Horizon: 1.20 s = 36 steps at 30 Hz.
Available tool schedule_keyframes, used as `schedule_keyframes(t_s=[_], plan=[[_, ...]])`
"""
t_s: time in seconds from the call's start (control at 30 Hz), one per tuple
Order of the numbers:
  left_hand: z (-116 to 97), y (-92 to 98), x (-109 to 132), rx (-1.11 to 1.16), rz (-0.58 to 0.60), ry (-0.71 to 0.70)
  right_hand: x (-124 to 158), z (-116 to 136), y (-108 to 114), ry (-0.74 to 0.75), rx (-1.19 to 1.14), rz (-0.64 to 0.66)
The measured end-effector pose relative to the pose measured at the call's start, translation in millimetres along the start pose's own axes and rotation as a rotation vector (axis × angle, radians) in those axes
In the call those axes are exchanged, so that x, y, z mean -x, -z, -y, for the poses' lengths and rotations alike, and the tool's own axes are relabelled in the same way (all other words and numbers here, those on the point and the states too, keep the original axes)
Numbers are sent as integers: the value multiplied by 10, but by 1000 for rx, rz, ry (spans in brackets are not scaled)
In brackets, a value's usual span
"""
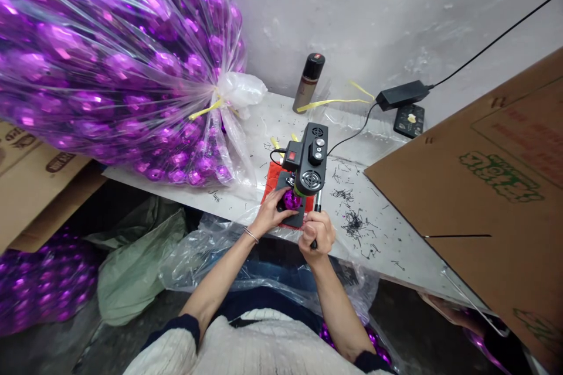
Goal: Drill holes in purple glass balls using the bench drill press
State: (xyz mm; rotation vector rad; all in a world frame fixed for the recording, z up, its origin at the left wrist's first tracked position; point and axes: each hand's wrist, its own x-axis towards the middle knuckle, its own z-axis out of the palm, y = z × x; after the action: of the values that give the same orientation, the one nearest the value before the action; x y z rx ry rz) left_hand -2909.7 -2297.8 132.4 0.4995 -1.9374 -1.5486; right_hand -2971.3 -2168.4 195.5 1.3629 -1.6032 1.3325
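A small black bench drill press [313, 158] with a red switch stands on a red cloth [273, 174] near the table's front edge. Under its head, on the dark base plate [297, 220], sits a shiny purple ball [291, 200]. My left hand [273, 208] holds the ball between thumb and fingers. My right hand [317, 232] is closed around the black-tipped lever [317, 202] at the machine's right side. Whether the tool touches the ball is hidden by the head.
A big clear bag of purple balls [145, 70] fills the left. Behind the machine stand a spray can [308, 83] and a power adapter [402, 95] with its cord. Black shavings [354, 222] litter the grey table [378, 211]. A large cardboard box [484, 176] blocks the right.
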Motion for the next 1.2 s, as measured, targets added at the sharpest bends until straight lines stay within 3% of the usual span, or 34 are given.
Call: schedule_keyframes(t_s=[0.53,0.7,0.9,1.03,1.13,1.2], plan=[[89,-3,-1,-161,12,-108,48,-35,-83,13,-61,-50],[147,-2,-13,-262,39,-145,102,-79,-101,112,-34,-26],[100,-11,-19,-301,7,-176,-334,136,104,-69,-39,6],[-14,62,353,-418,-41,-356,-578,223,230,-105,-35,63],[-32,98,855,-559,108,-511,-517,195,223,-54,-7,81],[-1,97,1138,-651,184,-528,-425,168,190,-36,8,81]])
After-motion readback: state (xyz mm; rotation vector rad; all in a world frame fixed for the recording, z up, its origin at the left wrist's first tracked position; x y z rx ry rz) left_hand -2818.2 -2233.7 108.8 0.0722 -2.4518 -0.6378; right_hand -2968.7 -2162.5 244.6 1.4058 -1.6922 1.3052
